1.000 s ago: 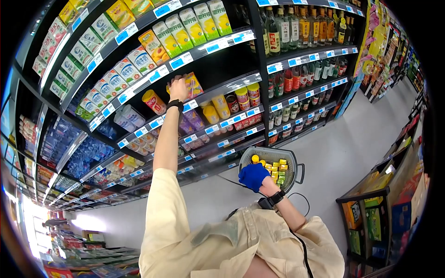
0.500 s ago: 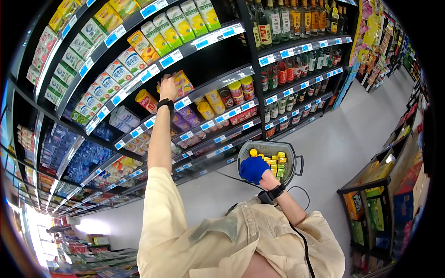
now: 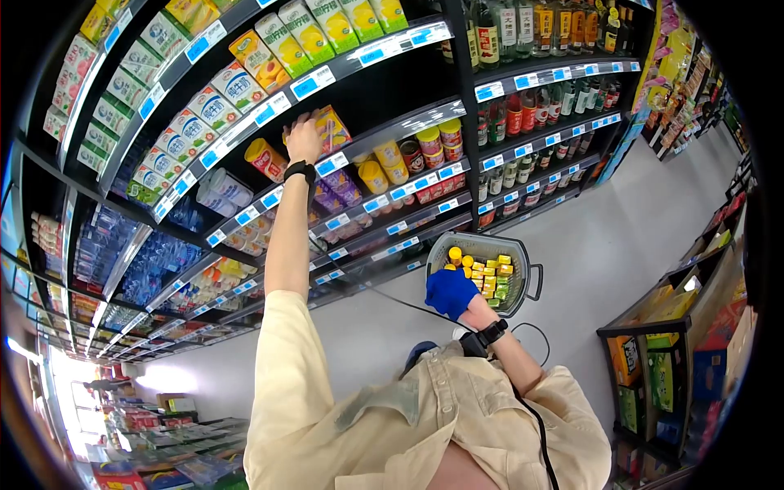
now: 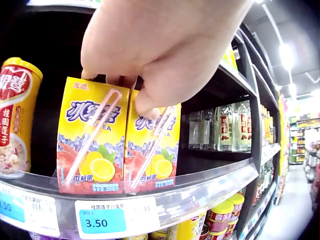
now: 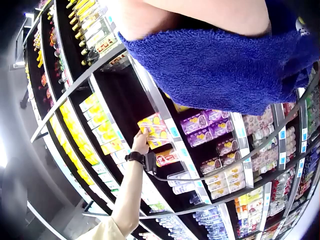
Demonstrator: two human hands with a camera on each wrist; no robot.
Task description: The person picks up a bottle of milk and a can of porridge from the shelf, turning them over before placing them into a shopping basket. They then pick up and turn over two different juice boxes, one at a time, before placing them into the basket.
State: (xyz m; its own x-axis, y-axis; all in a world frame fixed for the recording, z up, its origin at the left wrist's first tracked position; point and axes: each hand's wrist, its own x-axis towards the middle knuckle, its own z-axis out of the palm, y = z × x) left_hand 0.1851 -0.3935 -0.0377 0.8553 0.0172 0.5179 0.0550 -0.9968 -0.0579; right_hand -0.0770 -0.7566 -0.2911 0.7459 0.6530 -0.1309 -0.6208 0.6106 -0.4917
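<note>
My left hand [image 3: 303, 140] reaches onto a shelf. In the left wrist view two yellow lemon tea cartons [image 4: 92, 137] with straws on their fronts stand side by side there. The thumb lies on the upper front of the right-hand carton [image 4: 162, 131], and the other fingers bend down behind the carton tops, partly hidden. Low over a grey shopping basket [image 3: 520, 255], my right hand [image 3: 474, 312] holds a blue towel [image 3: 449, 292] that covers most of its fingers. Small yellow boxes [image 3: 490, 278] and yellow-lidded items lie in the basket.
A yellow can [image 4: 21, 112] stands left of the cartons. Behind a clear lip [image 4: 215, 177], glass bottles [image 4: 232, 125] stand further right. Milk cartons [image 3: 214, 109] line the shelf above. A cable [image 3: 392, 298] runs near the basket; a display stand [image 3: 653, 359] is at right.
The left hand stays at the tea cartons, its fingers shifting slightly over their tops. The view sways a little; the right hand keeps the blue towel over the basket.
</note>
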